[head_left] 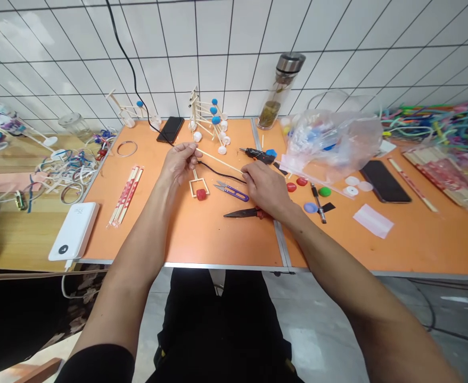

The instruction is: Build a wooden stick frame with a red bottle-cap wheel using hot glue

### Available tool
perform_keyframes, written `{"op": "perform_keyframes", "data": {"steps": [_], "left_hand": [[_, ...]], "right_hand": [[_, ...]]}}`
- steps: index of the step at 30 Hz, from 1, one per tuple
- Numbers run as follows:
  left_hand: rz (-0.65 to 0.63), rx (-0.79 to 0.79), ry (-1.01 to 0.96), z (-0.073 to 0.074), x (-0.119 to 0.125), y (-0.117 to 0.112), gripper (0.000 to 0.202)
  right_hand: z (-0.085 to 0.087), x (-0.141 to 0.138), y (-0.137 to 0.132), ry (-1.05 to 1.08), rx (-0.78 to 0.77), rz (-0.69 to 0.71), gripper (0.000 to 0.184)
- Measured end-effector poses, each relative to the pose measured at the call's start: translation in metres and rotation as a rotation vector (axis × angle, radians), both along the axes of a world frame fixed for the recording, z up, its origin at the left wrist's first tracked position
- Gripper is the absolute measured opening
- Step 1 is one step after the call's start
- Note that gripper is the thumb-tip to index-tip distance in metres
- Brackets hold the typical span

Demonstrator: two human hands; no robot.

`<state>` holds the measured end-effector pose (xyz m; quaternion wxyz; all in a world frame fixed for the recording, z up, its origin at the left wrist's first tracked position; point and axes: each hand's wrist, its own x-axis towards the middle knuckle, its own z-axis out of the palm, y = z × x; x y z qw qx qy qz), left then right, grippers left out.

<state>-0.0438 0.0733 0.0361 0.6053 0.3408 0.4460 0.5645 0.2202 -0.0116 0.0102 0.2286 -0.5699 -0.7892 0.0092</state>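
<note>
Obs.: L hand [180, 164] narrow, thumb + fingers pinching near end of thin wooden stick [220, 161]. Stick spans across to R hand [265, 189], also narrow, fingers [253, 174] curled down at far end of stick; firm grip vs. light contact: can't tell. Stick held in air above orange table [218, 239], roughly level. Black cord [221, 172] runs just below stick, under L hand, then back past black phone [170, 129] toward tiled wall; R end hidden by hand, can't tell what it feeds.

Nearby: small stick frame w/ red bottle cap [200, 194] just below L hand; purple-handled snips [231, 191] + black shears w/ red grip [245, 213] beside R hand; small black glue gun [257, 155] just above R fingers, tip pointing left; plastic bag of caps [331, 143] near gun.

Risks (judged): thin stick could snap if bent hard between hands. Cord could snag on R hand + drag frame or snips. Shears' bare blades close to R hand, so a slip could nick skin. If gun is hot (can't tell), tip could burn fingers or melt bag.

Labels: white power bank [74, 231] has small dark round badge, no legible text. Chopsticks in red-printed paper wrappers [125, 194], print too small to read. No brand legible.
</note>
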Motion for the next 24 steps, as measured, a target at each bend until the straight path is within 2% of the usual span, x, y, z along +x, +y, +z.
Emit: {"op": "perform_keyframes", "data": {"steps": [3, 8, 13, 17, 24], "left_hand": [[0.028, -0.052, -0.026, 0.002, -0.001, -0.001, 0.037], [0.081, -0.013, -0.040, 0.003, -0.002, 0.000, 0.043], [0.149, 0.003, -0.009, 0.004, -0.007, 0.001, 0.045], [0.126, 0.008, 0.012, 0.003, -0.004, -0.003, 0.049], [0.096, 0.021, -0.049, -0.003, 0.008, -0.005, 0.041]], "right_hand": [[0.017, -0.003, 0.002, -0.072, -0.042, 0.011, 0.028], [0.053, -0.011, 0.019, -0.168, -0.160, -0.006, 0.022], [0.074, -0.025, 0.038, -0.168, -0.053, -0.019, 0.026], [0.070, -0.035, 0.043, -0.142, -0.019, 0.032, 0.030], [0.033, -0.036, 0.052, -0.026, -0.026, 0.064, 0.028]]}}
